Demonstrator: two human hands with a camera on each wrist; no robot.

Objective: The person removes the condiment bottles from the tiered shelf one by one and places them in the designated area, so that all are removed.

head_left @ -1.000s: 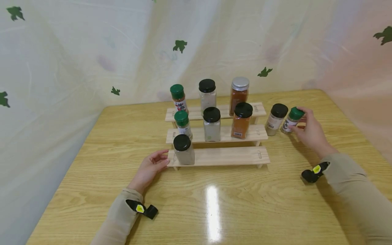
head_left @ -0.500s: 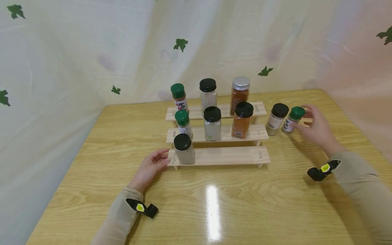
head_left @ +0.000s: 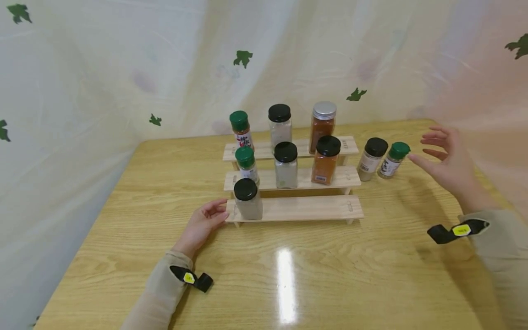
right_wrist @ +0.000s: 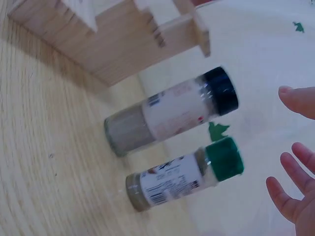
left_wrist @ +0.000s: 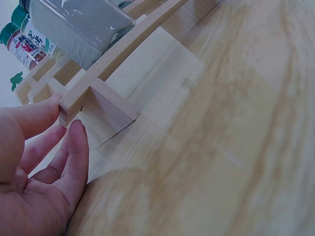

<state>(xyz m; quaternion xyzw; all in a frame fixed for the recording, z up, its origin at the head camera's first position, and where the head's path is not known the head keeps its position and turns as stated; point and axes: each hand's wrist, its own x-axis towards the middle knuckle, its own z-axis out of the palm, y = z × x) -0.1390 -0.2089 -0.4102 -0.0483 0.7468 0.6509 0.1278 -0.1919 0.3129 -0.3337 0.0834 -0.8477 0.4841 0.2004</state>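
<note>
At the left end of the lowest step of a three-step wooden spice rack (head_left: 309, 208), my left hand (head_left: 200, 228) pinches the board's corner between thumb and fingers. The left wrist view shows the thumb (left_wrist: 42, 113) on the board's upper side and fingers below. A clear black-lidded jar (head_left: 249, 204) stands on that step near this hand. My right hand (head_left: 451, 167) is in the air on the right, fingers spread, holding nothing. Beside it, apart from the fingers, a small green-capped spice jar (head_left: 389, 167) stands upright on the table, next to a black-capped spice jar (head_left: 368, 166).
Green-capped jar (head_left: 249, 172), black-lidded clear jar (head_left: 286, 169) and orange spice jar (head_left: 324, 169) stand on the middle step. The top step bears a green-capped jar (head_left: 243, 137), a black-lidded jar (head_left: 280, 130) and a silver-lidded jar (head_left: 321, 130). A curtain (head_left: 185, 68) hangs behind the table.
My right hand has let go of the small green-capped spice jar and moved away to the right. The left hand has stayed at the rack's corner.
</note>
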